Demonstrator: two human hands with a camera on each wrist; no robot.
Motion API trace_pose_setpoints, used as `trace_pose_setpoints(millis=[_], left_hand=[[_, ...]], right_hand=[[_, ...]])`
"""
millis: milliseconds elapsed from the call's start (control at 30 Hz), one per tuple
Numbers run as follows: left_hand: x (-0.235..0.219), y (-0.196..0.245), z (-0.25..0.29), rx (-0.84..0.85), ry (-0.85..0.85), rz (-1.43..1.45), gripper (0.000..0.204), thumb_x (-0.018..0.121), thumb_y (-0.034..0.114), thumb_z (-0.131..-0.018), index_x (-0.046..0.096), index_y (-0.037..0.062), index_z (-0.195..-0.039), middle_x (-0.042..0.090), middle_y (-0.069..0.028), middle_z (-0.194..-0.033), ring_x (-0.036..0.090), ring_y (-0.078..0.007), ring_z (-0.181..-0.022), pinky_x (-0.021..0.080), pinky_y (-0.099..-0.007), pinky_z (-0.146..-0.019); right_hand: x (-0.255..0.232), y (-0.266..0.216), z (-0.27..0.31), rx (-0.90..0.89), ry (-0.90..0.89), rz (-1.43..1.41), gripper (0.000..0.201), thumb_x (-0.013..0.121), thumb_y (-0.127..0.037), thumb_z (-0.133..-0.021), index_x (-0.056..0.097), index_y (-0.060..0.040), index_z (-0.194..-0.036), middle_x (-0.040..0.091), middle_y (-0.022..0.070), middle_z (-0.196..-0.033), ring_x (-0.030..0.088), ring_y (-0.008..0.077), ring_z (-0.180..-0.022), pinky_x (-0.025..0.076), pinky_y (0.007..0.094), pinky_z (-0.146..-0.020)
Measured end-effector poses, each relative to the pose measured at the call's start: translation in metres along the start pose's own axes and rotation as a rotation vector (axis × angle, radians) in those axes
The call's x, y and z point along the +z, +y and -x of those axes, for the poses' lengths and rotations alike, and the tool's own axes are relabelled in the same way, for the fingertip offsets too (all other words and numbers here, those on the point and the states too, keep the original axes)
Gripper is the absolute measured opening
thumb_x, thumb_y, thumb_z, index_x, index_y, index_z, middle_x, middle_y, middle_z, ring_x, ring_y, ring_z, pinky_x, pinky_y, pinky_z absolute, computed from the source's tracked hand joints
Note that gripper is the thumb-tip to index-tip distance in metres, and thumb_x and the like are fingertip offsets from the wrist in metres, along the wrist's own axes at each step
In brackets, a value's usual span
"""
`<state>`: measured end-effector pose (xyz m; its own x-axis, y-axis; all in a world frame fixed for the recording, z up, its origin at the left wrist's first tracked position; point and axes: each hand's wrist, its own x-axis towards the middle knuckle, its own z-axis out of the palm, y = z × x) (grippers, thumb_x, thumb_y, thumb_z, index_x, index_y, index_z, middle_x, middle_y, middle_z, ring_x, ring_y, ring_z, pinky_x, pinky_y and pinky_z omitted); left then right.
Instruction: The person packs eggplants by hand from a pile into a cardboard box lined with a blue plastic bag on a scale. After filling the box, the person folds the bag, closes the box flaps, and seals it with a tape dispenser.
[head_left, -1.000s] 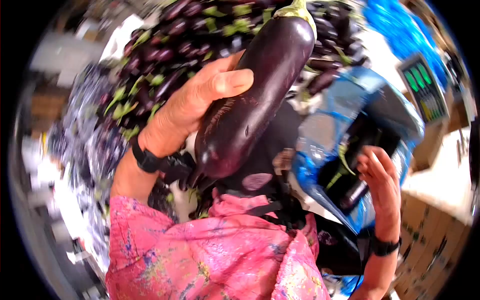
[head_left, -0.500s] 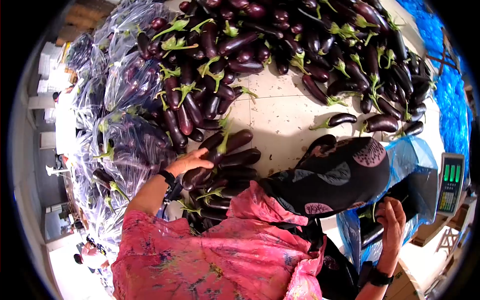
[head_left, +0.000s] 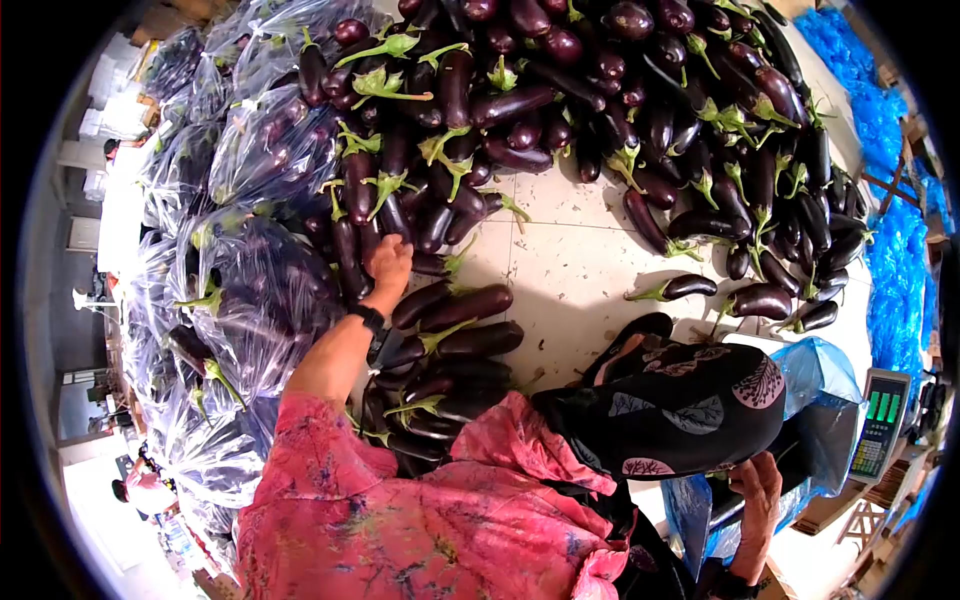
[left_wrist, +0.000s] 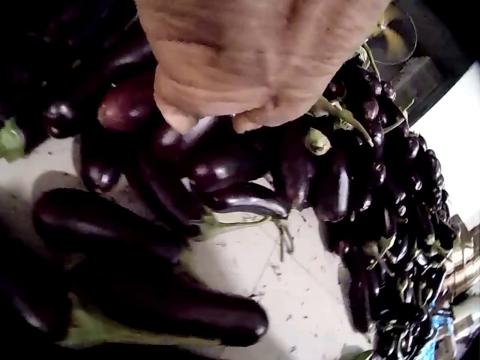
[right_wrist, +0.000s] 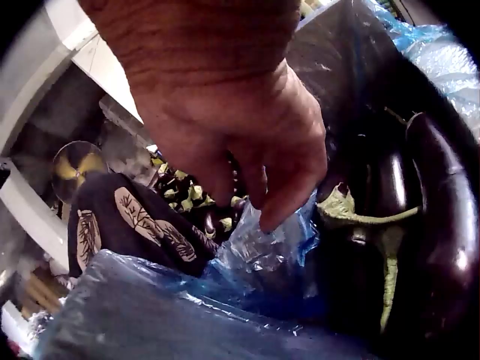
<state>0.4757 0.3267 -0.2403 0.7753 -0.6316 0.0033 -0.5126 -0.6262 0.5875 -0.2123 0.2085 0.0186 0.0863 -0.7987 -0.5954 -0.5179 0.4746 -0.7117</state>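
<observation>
Reaching down into the loose eggplants, the left hand [head_left: 388,268] has bent fingers right over one eggplant [head_left: 394,214]; I cannot tell whether they grip it or only touch it. The right hand [right_wrist: 225,135] sits at the rim of the blue bag [right_wrist: 172,315], fingers bent and tips near the film, and whether they pinch it is unclear.

As I judge it, the bagging is partway along: several eggplants lie inside the blue bag, and clear bags [head_left: 270,285] beyond the left hand's outer side are packed. Plenty is left, as a broad pile [head_left: 640,100] spreads over the tiled floor [head_left: 560,250] ahead of the left hand, with a smaller group behind it, beside the forearm.

The eggplant at the left fingers points its green stem end forward, past the hand, its body running back under them; its long axis lies roughly in line with the forearm.
</observation>
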Motion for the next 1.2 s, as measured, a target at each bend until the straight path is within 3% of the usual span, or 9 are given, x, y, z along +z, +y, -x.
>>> trace_pose_setpoints(millis=[100,233,333,433,567,733,933,1100,1200], left_hand=[[0.061,0.021,-0.033,-0.052,-0.14,0.283,0.044,0.074,0.027,-0.086,0.063,0.0005,-0.119,0.07,-0.0102,-0.099,0.066,-0.0233,-0.086,0.053,-0.035,-0.078],[0.083,0.12,-0.058,-0.596,-0.125,0.708,0.083,0.08,0.035,-0.082,0.034,0.001,-0.143,0.05,-0.0153,-0.136,0.057,-0.0281,-0.115,0.053,-0.0434,-0.092],[0.122,0.097,-0.084,-0.551,-0.011,0.589,0.092,0.084,0.036,-0.078,0.028,0.0018,-0.143,0.046,-0.0177,-0.138,0.055,-0.0316,-0.121,0.054,-0.0435,-0.095],[0.094,0.128,-0.059,-0.642,0.021,0.97,0.083,0.083,0.032,-0.078,0.033,0.004,-0.138,0.051,-0.0176,-0.132,0.06,-0.0329,-0.114,0.056,-0.0441,-0.09],[0.074,0.105,-0.024,-0.851,-0.267,1.372,0.039,0.079,0.031,-0.082,0.06,0.01,-0.11,0.069,-0.0097,-0.102,0.067,-0.026,-0.093,0.057,-0.0439,-0.08],[0.04,0.145,0.093,-0.928,-0.734,1.496,0.037,0.058,0.037,-0.094,0.062,0.0045,-0.112,0.066,-0.0145,-0.1,0.065,-0.0278,-0.088,0.054,-0.0424,-0.08],[0.04,0.191,0.101,-0.794,-1.168,1.769,0.051,0.045,0.043,-0.097,0.059,0.0008,-0.123,0.067,-0.0209,-0.106,0.064,-0.0312,-0.087,0.055,-0.0416,-0.078],[0.098,0.21,0.075,-0.849,-0.986,1.451,0.049,0.056,0.037,-0.097,0.052,0.004,-0.132,0.063,-0.0169,-0.122,0.063,-0.0289,-0.108,0.051,-0.0416,-0.088],[0.098,0.232,0.083,-0.356,-1.04,1.145,0.074,0.063,0.019,-0.094,0.024,0.015,-0.156,0.046,-0.0118,-0.147,0.055,-0.0257,-0.122,0.046,-0.0386,-0.098]], right_hand=[[0.005,-0.002,0.005,0.011,0.027,-0.038,0.029,0.063,-0.028,-0.095,0.064,-0.003,-0.109,0.068,0.0029,-0.094,0.063,0.0127,-0.082,0.048,0.0271,-0.069],[0.002,-0.001,0.01,0.052,0.03,-0.031,0.029,0.063,-0.027,-0.095,0.064,-0.0024,-0.11,0.067,0.0036,-0.093,0.063,0.0136,-0.081,0.048,0.0271,-0.069],[0.004,-0.008,0.012,0.062,0.055,-0.007,0.027,0.063,-0.023,-0.095,0.064,-0.001,-0.11,0.066,0.0041,-0.089,0.062,0.0129,-0.08,0.048,0.0269,-0.069],[0.004,-0.009,0.013,0.08,0.073,-0.013,0.026,0.062,-0.022,-0.095,0.063,-0.0005,-0.11,0.066,0.0039,-0.088,0.06,0.0117,-0.078,0.047,0.0259,-0.069],[0.005,-0.005,0.01,0.083,0.061,-0.033,0.027,0.062,-0.022,-0.095,0.063,-0.0008,-0.111,0.066,0.003,-0.089,0.06,0.0115,-0.078,0.047,0.025,-0.069],[0.002,-0.012,0.005,0.029,0.006,-0.026,0.028,0.06,-0.025,-0.096,0.063,-0.0029,-0.113,0.067,0.0018,-0.094,0.06,0.0113,-0.082,0.046,0.0245,-0.07],[0.0,-0.02,0.011,0.001,0.019,0.009,0.032,0.062,-0.031,-0.094,0.064,-0.0031,-0.11,0.067,0.0014,-0.092,0.061,0.0106,-0.082,0.046,0.0246,-0.071],[-0.003,0.004,0.017,0.024,0.063,-0.03,0.035,0.064,-0.034,-0.094,0.064,-0.0026,-0.11,0.067,0.0019,-0.094,0.062,0.0107,-0.081,0.047,0.0235,-0.07],[-0.005,-0.002,0.026,0.025,0.109,-0.051,0.039,0.065,-0.034,-0.094,0.063,-0.0013,-0.116,0.066,0.0027,-0.094,0.06,0.0104,-0.08,0.047,0.0234,-0.07]])
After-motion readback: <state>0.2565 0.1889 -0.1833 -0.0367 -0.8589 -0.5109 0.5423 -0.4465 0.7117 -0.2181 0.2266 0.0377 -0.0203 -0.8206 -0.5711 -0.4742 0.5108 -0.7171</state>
